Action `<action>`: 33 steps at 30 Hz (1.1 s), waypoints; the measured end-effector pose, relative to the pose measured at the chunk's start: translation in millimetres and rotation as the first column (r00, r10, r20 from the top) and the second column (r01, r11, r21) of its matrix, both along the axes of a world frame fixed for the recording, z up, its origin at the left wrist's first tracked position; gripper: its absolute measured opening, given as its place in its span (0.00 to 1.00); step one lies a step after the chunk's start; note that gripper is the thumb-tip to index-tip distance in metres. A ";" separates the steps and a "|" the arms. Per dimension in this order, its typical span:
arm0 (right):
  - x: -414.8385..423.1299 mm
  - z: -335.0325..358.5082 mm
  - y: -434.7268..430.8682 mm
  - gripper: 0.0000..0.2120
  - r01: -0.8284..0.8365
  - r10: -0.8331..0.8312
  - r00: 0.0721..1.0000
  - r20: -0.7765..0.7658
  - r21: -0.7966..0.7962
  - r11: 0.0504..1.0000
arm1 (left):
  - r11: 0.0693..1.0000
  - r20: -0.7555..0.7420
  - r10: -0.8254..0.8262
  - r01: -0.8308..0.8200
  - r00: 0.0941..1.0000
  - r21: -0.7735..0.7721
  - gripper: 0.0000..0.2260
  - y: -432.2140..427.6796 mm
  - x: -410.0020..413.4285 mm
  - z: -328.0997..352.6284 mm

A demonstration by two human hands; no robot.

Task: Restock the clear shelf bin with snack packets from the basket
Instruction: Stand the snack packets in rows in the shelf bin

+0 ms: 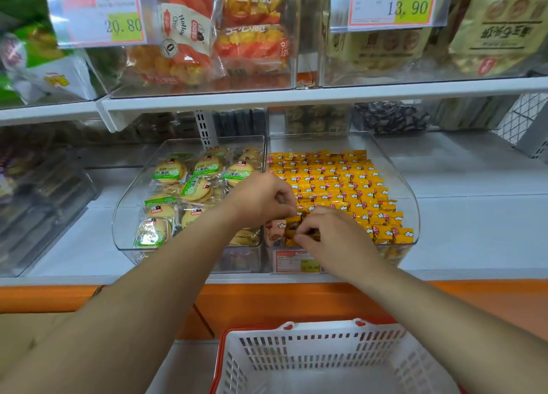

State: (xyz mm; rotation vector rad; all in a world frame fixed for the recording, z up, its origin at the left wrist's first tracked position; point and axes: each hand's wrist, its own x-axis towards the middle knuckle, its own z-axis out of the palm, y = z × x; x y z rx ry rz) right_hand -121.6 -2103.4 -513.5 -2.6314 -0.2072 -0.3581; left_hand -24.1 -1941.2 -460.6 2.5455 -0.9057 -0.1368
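Small yellow snack packets (341, 186) lie in packed rows in the clear curved-front plastic shelf bin (412, 206) on the white shelf. At its front left corner the right hand (329, 239) pinches a few of them, while the left hand (261, 198) curls its fingers just above; whether it grips any cannot be told. Below stands the white slotted plastic basket with a red rim (326, 355).

your left hand (261, 198) and right hand (332, 236) are bare. your left forearm (166, 275) and right forearm (430, 304) are bare too, right down to the lower corners. a thin dark mark (99, 290) sits on the left forearm's outer edge; band or print, unclear.
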 end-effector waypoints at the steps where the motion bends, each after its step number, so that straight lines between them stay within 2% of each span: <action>1: -1.1 0.2 -0.7 0.09 -0.021 0.021 1.000 0.007 -0.065 0.998 | 1.000 -0.001 0.002 -0.002 1.000 0.003 0.03 -1.2 -0.7 1.8; 3: -6.7 -1.1 -3.6 0.14 -0.068 0.071 0.997 0.016 -0.163 0.984 | 0.997 0.039 -0.020 0.017 0.999 0.073 0.04 -3.1 -3.0 4.4; 7: -21.4 -4.9 -16.0 0.19 -0.121 0.118 0.993 -0.025 -0.221 0.968 | 0.960 0.144 -0.104 0.062 0.984 0.274 0.20 -0.2 -9.5 8.0; 9: -25.3 -7.2 -22.8 0.26 -0.054 0.058 0.998 0.007 -0.268 0.962 | 0.931 0.224 -0.147 0.059 0.963 0.360 0.20 1.6 -16.0 6.5; 12: -23.7 -9.8 -27.4 0.36 -0.048 0.033 0.998 -0.051 -0.337 0.940 | 0.904 0.344 -0.190 0.028 0.920 0.426 0.20 4.6 -25.5 -4.1; 16: -16.8 -7.0 -31.6 0.35 -0.087 0.072 0.996 -0.052 -0.390 0.917 | 0.894 0.353 -0.124 -0.050 0.927 0.445 0.16 -0.5 -31.3 -12.2; 21: -12.9 -0.9 -31.3 0.32 -0.127 0.094 0.990 -0.104 -0.386 0.914 | 0.847 0.327 -0.160 -0.041 0.931 0.530 0.15 -9.3 -37.6 -4.5; 24: -12.0 5.7 -28.4 0.31 -0.119 0.083 0.989 -0.123 -0.320 0.940 | 0.930 0.372 -0.096 -0.050 0.923 0.364 0.21 9.4 -37.0 4.5; 26: -11.2 8.9 -20.4 0.28 -0.049 0.049 0.999 -0.004 -0.202 0.978 | 0.970 0.409 -0.012 -0.089 0.912 0.226 0.22 27.7 -36.9 8.1; 28: -7.5 11.3 -5.6 0.24 -0.037 0.040 0.996 0.083 -0.037 0.999 | 0.984 0.358 0.021 -0.083 0.933 0.158 0.14 40.7 -40.4 3.0; 30: -1.4 11.0 8.8 0.21 -0.067 0.063 0.997 0.050 0.093 0.993 | 0.994 0.286 0.032 -0.060 0.958 0.091 0.06 44.4 -43.2 -6.3; 33: 6.2 3.2 16.9 0.16 -0.086 0.083 0.996 0.042 0.070 0.994 | 0.998 0.225 0.057 -0.052 0.973 -0.031 0.04 41.8 -36.9 -7.2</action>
